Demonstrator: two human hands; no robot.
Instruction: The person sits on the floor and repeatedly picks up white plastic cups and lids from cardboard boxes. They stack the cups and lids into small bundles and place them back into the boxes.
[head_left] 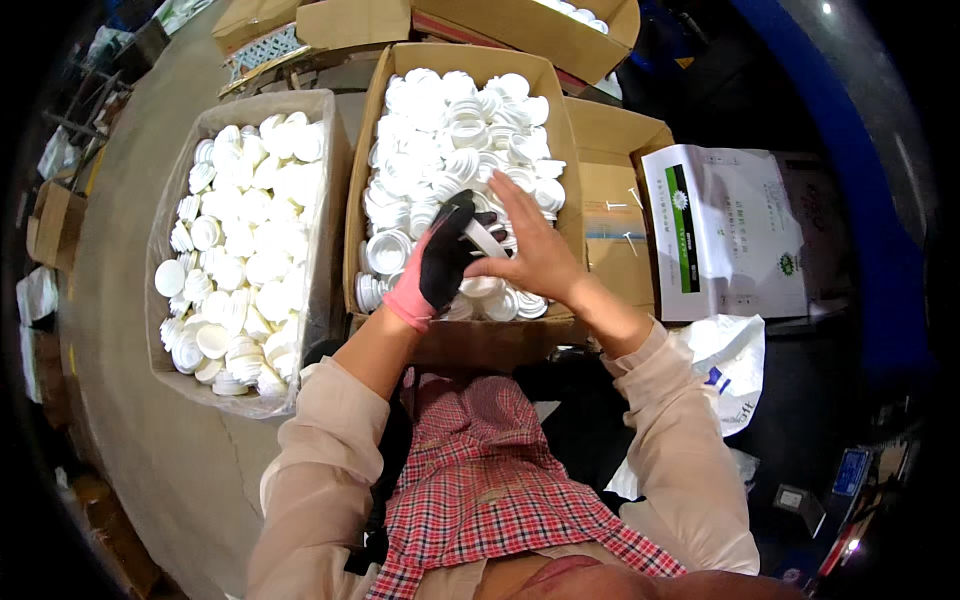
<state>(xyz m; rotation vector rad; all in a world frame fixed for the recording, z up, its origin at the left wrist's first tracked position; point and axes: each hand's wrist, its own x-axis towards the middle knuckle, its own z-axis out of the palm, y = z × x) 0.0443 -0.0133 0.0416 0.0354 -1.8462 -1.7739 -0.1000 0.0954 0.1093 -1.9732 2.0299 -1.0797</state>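
Observation:
My left hand, in a pink and black glove, is closed around a white plastic lid, seen edge-on. My right hand is bare, its fingers stretched out and its thumb close to the lid; whether the thumb touches it I cannot tell. Both hands are above a cardboard box heaped with white round plastic lids. To the left stands a second box, lined with clear plastic and full of similar lids, some of them cream-coloured.
Right of the middle box, an open carton holds a few small white T-shaped pieces. Beside it lies a printed white cardboard flap, with a white plastic bag below. More cartons stand at the back. Concrete floor runs along the left.

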